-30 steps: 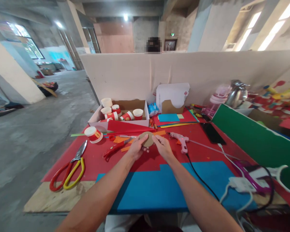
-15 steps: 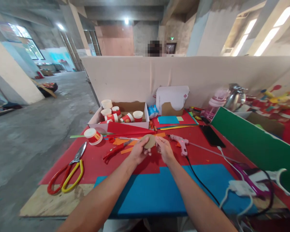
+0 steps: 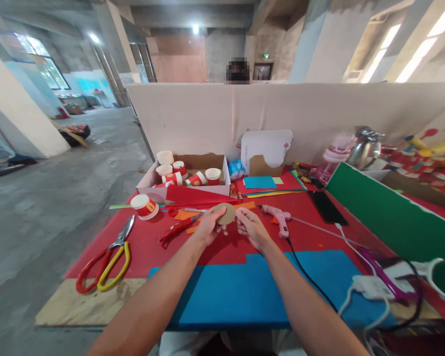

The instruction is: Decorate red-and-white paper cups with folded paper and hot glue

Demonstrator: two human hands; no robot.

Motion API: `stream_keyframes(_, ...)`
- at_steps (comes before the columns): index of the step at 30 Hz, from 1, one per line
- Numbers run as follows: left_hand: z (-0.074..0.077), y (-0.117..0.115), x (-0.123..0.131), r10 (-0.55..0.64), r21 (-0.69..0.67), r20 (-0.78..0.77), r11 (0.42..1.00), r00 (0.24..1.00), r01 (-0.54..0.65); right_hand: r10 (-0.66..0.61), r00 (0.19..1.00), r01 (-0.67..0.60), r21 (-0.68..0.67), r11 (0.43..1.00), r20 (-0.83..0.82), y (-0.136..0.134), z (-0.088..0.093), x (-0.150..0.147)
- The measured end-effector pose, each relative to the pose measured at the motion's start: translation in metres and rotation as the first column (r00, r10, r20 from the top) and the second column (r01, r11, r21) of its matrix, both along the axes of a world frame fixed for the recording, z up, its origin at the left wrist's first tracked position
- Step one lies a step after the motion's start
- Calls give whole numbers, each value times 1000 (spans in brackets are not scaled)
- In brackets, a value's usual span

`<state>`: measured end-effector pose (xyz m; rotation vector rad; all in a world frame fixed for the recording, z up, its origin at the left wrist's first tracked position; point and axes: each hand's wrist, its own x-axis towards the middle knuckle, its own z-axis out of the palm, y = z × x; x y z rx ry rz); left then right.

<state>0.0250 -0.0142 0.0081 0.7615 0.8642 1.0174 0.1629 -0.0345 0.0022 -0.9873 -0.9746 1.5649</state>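
Note:
My left hand [image 3: 207, 227] pinches a round brown cardboard disc [image 3: 227, 213] by its left edge, above the red felt in the middle of the table. My right hand [image 3: 250, 228] is curled just to the right of the disc, fingertips at or near its rim; whether they grip it is unclear. A pink hot glue gun [image 3: 278, 218] lies on the felt close to the right of my right hand, its black cord running toward me.
Large red and yellow scissors [image 3: 107, 257] lie at the left. A cardboard box of red paper cups [image 3: 187, 175] stands behind my hands, one cup [image 3: 144, 206] beside it. A black phone [image 3: 326, 206], a green board [image 3: 389, 217] and a power strip [image 3: 374, 287] are at the right. A person's head shows behind the partition.
The disc has tilted slightly in my left hand. My right fingers have drawn a little away from its right edge.

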Motion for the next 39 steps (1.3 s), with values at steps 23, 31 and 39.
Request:
stream_keyframes(23,-5,1,1,80,92,-102,993,992,-70,-25,974,2,99,995,224,4,-1,11)
stream_keyframes(31,-3,0,3,87,45,-77,995,993,-84,-301,801,30,468,883,518,5,-5,8)
stream_keyframes(39,-4,7,-8,-137,-97,55,985,989,142,-338,725,-64,547,834,600,-5,6,6)
